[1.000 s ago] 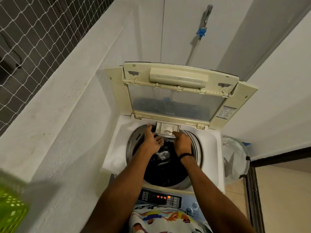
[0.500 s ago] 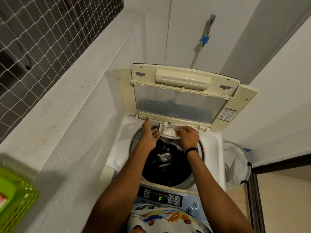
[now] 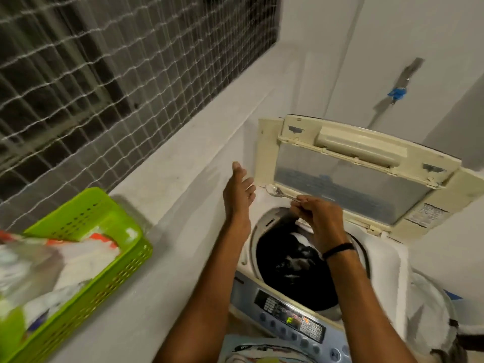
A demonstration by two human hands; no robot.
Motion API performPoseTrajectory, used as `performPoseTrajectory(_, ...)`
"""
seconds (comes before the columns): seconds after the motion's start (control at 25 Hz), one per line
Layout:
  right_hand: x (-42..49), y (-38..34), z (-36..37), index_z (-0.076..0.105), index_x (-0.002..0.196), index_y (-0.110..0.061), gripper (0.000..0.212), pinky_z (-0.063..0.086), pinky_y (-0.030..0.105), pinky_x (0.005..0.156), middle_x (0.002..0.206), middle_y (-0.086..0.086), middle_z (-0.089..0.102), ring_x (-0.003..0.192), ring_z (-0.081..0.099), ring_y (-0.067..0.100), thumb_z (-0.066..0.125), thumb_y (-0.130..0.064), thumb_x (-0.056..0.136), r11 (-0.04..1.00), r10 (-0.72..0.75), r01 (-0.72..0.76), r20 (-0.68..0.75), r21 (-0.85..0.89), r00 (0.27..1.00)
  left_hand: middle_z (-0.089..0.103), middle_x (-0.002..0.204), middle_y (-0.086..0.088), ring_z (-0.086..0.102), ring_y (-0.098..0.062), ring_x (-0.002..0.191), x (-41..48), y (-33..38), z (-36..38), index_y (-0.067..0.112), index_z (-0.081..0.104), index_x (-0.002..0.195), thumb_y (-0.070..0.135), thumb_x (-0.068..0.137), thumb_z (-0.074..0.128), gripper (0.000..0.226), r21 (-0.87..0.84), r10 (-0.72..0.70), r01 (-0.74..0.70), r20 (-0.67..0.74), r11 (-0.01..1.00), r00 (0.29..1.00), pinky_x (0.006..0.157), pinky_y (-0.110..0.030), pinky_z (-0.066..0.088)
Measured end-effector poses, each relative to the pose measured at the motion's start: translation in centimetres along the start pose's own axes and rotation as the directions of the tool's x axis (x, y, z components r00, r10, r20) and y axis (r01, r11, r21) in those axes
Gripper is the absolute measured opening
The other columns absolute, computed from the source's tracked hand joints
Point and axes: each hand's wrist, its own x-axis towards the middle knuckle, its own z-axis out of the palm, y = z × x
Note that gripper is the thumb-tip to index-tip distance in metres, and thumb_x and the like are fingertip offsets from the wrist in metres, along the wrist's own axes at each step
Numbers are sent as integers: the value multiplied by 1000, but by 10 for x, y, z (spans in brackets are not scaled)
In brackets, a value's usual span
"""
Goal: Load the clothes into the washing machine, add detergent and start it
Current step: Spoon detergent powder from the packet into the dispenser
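Observation:
The top-loading washing machine (image 3: 387,260) stands with its lid (image 3: 351,184) folded up. Dark clothes (image 3: 293,260) lie in the drum. My right hand (image 3: 318,221) is over the drum's back rim and pinches the handle of a small spoon (image 3: 276,191), whose bowl points left. My left hand (image 3: 239,195) hovers with straight fingers beside the machine's left back corner and holds nothing. The control panel (image 3: 290,317) at the front shows a lit green display.
A green plastic basket (image 3: 104,265) with a blurred packet (image 3: 34,268) in it sits on the white ledge (image 3: 167,179) at the left, below a netted window (image 3: 104,74). A tap (image 3: 398,91) hangs on the back wall. A white laundry bag (image 3: 432,310) stands right of the machine.
Both hands have left the drawer at the drum's back. The right one now holds a spoon; the left has lifted away, open, to the left. The view swung left and the basket came in.

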Motion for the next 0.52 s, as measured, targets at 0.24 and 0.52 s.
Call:
performPoseTrajectory(0.24, -60, -8, 89, 67, 99, 6, 18, 59, 24, 71, 93, 20, 74, 94, 72, 32, 52, 3, 89, 997, 24, 3, 341, -79, 940, 73, 114, -8, 69, -17, 101, -77, 89, -82, 19, 69, 115, 46, 101, 46, 38, 22, 398, -402, -193, 915, 897, 94, -32, 53)
performPoseTrajectory(0.52, -128, 1, 190, 67, 101, 12, 20, 60, 31, 78, 96, 30, 71, 91, 72, 37, 49, 9, 91, 965, 118, 73, 667, -252, 736, 75, 108, -6, 69, -22, 99, -152, 139, -206, 20, 72, 109, 52, 90, 53, 41, 168, 585, -576, -427, 800, 689, 88, -32, 54)
